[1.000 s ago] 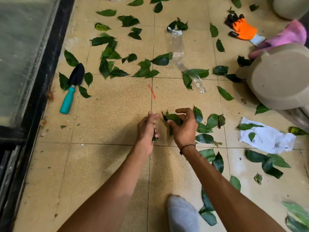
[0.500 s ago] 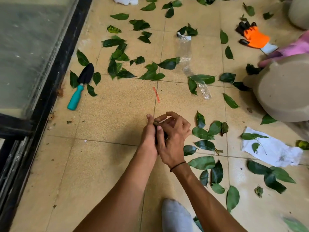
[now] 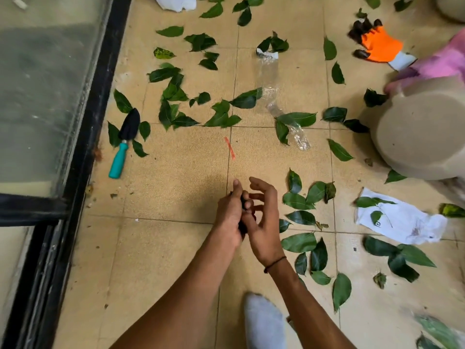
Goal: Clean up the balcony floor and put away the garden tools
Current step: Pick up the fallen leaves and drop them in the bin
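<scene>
A dark bunch of gathered leaves (image 3: 242,222) sits gripped in the left hand (image 3: 230,217), its fingers curled round the bunch just above the floor (image 3: 176,177) at near centre. The right hand (image 3: 264,217) is pressed against it from the right with fingers loosely spread and holds nothing that can be made out. More green leaves (image 3: 299,241) lie scattered just right of the hands, and a thicker spread (image 3: 176,107) covers the far tiles. The trowel (image 3: 123,144), teal handle and black blade, lies to the far left beside the black frame (image 3: 83,147) of a glass door. The floor is speckled beige tile with thin grout lines. A strip of clear plastic wrap (image 3: 271,91) lies far centre, an orange glove (image 3: 377,44) far right, a tipped beige pot (image 3: 422,132) at the right edge, and crumpled white paper (image 3: 402,220) near it. A grey-socked foot (image 3: 264,321) is at the near edge.
</scene>
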